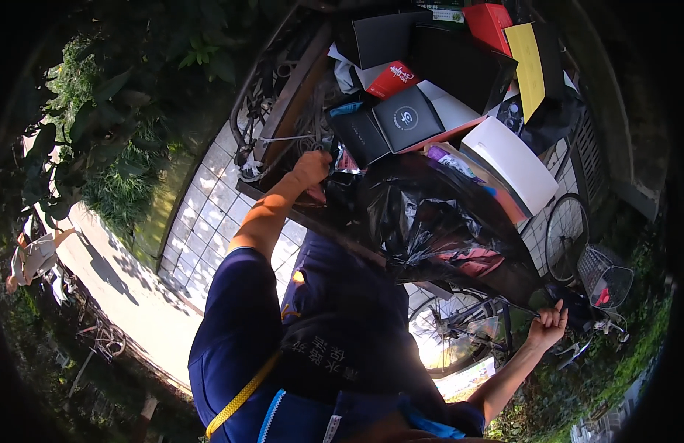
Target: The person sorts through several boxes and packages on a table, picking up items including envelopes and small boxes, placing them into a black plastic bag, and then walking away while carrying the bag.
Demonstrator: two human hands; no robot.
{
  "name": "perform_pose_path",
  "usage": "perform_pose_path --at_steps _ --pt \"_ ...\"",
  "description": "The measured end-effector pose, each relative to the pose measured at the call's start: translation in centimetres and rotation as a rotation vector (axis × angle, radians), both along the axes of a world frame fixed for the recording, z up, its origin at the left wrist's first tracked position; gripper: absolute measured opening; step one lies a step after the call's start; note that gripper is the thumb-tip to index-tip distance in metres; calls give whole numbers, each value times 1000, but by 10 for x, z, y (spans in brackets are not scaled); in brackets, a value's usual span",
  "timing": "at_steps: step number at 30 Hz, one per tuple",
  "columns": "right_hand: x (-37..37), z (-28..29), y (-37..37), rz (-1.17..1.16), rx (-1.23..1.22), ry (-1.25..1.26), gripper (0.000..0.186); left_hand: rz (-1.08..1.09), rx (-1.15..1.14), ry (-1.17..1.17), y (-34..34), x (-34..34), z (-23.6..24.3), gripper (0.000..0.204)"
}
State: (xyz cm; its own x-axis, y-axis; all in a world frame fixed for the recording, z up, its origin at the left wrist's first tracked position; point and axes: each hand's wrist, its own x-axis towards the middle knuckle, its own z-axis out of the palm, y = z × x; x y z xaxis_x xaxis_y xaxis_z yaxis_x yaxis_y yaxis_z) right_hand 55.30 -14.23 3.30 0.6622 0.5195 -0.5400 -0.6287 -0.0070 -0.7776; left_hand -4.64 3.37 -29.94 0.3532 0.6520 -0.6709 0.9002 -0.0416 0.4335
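My left hand (311, 168) is closed at the near left edge of a loaded cart, against the black plastic by a small red piece; what its fingers hold is hidden. My right hand (547, 328) reaches out to the right, fingers curled at a dark edge near the tapering end of a big black plastic bag (408, 221). I cannot make out what it grips. Through the bag's folds some reddish stuff (471, 262) shows. Behind the bag lie a white box lid (510, 164), an open black box (408, 118) and a red packet (391, 79).
The cart's wooden rail (292, 92) runs along the left, with tangled cords beside it. A yellow panel (527, 70) stands among the far boxes. At the right are a bicycle wheel (565, 238) and a wire basket (605, 276). Shrubs (128, 173) border the tiled pavement (209, 203).
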Motion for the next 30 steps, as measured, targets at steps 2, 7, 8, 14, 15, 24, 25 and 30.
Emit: perform_pose_path --at_steps 2,7,8,14,15,24,25,30 --pt "10 -4 -8 122 67 34 40 434 63 -54 -13 20 -33 37" --pt "0 5 -10 174 38 2 41 767 -96 136 -12 89 -56 54" --pt "0 8 -5 170 30 -15 40 869 -88 133 -14 95 -64 53" --pt "2 1 -6 88 -9 0 38 1019 -598 -182 12 57 17 33" --pt "2 -1 -6 90 -14 7 38 953 -610 -137 12 37 26 36" --pt "-3 -5 7 122 13 -14 32 68 -474 517 -20 20 49 64" --pt "-7 -2 9 118 14 -23 32 63 -471 509 -24 22 40 64" --pt "-25 8 18 116 36 -49 32 493 -112 327 -58 17 -4 45"
